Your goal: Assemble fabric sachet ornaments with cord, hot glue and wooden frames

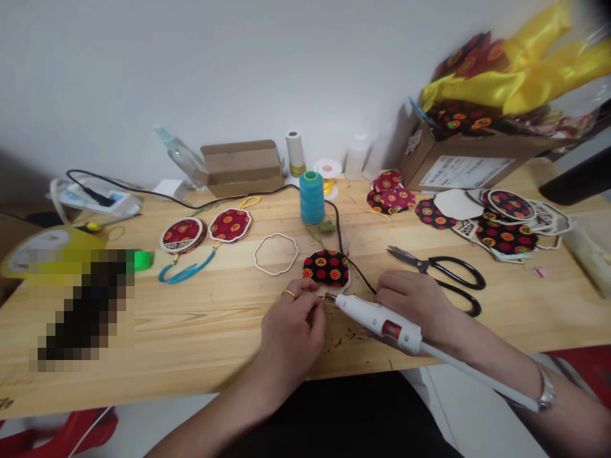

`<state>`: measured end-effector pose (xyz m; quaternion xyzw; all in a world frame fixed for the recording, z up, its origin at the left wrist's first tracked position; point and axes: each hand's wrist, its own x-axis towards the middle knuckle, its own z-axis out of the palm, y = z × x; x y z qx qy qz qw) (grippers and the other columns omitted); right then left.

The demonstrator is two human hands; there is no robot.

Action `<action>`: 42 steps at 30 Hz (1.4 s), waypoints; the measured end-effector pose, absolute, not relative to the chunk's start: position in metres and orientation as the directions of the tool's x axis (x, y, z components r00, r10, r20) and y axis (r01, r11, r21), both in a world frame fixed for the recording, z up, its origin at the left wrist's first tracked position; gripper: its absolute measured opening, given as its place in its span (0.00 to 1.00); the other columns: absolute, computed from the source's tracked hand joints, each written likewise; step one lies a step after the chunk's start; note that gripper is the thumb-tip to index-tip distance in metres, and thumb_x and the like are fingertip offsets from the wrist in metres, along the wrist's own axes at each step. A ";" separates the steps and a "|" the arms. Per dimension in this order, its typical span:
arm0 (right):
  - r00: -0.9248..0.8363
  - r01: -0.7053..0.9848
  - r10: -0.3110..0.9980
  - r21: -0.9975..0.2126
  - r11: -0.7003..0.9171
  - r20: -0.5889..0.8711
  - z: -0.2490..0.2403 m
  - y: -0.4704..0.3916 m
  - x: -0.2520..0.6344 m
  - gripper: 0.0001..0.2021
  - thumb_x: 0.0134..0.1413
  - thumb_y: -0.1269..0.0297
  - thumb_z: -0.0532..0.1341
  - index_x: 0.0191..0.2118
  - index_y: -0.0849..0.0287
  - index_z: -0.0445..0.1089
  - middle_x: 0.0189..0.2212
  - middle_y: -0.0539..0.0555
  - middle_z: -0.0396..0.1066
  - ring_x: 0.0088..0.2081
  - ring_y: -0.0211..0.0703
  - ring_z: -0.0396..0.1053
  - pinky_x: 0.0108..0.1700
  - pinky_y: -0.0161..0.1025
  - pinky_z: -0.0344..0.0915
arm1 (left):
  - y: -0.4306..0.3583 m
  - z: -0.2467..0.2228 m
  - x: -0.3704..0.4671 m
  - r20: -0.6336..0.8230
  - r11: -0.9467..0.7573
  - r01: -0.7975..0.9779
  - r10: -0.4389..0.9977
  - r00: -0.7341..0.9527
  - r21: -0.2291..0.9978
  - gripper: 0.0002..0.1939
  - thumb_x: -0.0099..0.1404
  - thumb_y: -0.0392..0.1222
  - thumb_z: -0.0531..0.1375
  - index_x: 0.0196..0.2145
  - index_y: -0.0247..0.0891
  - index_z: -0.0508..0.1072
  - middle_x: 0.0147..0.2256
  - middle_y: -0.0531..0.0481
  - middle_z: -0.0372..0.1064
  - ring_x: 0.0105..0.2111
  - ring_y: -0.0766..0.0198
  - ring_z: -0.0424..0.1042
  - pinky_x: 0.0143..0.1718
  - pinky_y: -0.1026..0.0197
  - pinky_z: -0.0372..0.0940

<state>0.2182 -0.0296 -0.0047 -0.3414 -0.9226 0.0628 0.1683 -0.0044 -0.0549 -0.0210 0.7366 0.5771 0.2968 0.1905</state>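
A black fabric piece with red and orange flowers [327,268] lies on the table on a pale scalloped backing. At its lower edge, my left hand [293,324] is closed, its fingertips pinching a thin yellow cord [325,292] against the piece. My right hand [415,302] is wrapped around a white hot glue gun [375,320], with a long glue stick [477,372] running out of its back. The gun's nozzle points at the cord, close to my left fingertips; whether it touches is too small to tell.
Black-handled scissors [429,266] lie beyond my right hand. A blue thread spool [312,198] stands behind the piece, near a black cable [340,229]. A bare wooden frame [275,254] and two tasselled ornaments [230,226] lie left. A cardboard box [458,162] stands back right.
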 end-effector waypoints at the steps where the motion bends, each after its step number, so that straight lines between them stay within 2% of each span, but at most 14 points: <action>1: -0.711 0.610 0.650 -0.226 0.760 0.267 -0.005 -0.029 0.217 0.16 0.55 0.55 0.55 0.21 0.58 0.57 0.21 0.49 0.56 0.24 0.36 0.51 0.27 0.38 0.44 | -0.055 -0.021 -0.004 0.215 -0.261 0.736 0.964 0.159 0.624 0.08 0.60 0.33 0.54 0.27 0.38 0.72 0.40 0.46 0.70 0.34 0.63 0.72 0.36 0.60 0.67; 11: -0.693 0.635 0.659 -0.185 0.750 0.290 -0.004 -0.029 0.219 0.18 0.54 0.52 0.54 0.20 0.58 0.58 0.20 0.49 0.55 0.23 0.36 0.49 0.26 0.38 0.43 | -0.055 -0.021 -0.005 0.235 -0.276 0.740 0.958 0.162 0.614 0.08 0.59 0.32 0.54 0.26 0.37 0.71 0.39 0.46 0.70 0.35 0.62 0.72 0.37 0.58 0.67; 19: -0.690 0.631 0.663 -0.209 0.747 0.290 -0.004 -0.030 0.214 0.18 0.52 0.52 0.55 0.20 0.58 0.58 0.20 0.48 0.54 0.23 0.36 0.49 0.26 0.38 0.43 | -0.056 -0.022 -0.004 0.239 -0.290 0.737 0.955 0.177 0.611 0.09 0.60 0.32 0.53 0.30 0.38 0.73 0.40 0.46 0.69 0.36 0.62 0.72 0.38 0.58 0.67; 28: -0.686 0.653 0.673 -0.174 0.737 0.276 -0.001 -0.030 0.216 0.18 0.53 0.53 0.55 0.20 0.58 0.59 0.20 0.50 0.55 0.23 0.37 0.50 0.26 0.38 0.44 | -0.057 -0.020 -0.004 0.253 -0.296 0.747 0.951 0.176 0.596 0.08 0.59 0.31 0.54 0.28 0.37 0.72 0.40 0.45 0.70 0.35 0.61 0.72 0.37 0.58 0.67; 42: -0.673 0.652 0.684 -0.211 0.728 0.281 0.001 -0.032 0.217 0.20 0.54 0.50 0.55 0.19 0.59 0.61 0.19 0.50 0.56 0.23 0.36 0.52 0.25 0.38 0.44 | -0.057 -0.020 -0.003 0.255 -0.289 0.753 0.953 0.165 0.591 0.08 0.59 0.32 0.54 0.28 0.38 0.72 0.40 0.46 0.70 0.34 0.62 0.72 0.38 0.59 0.68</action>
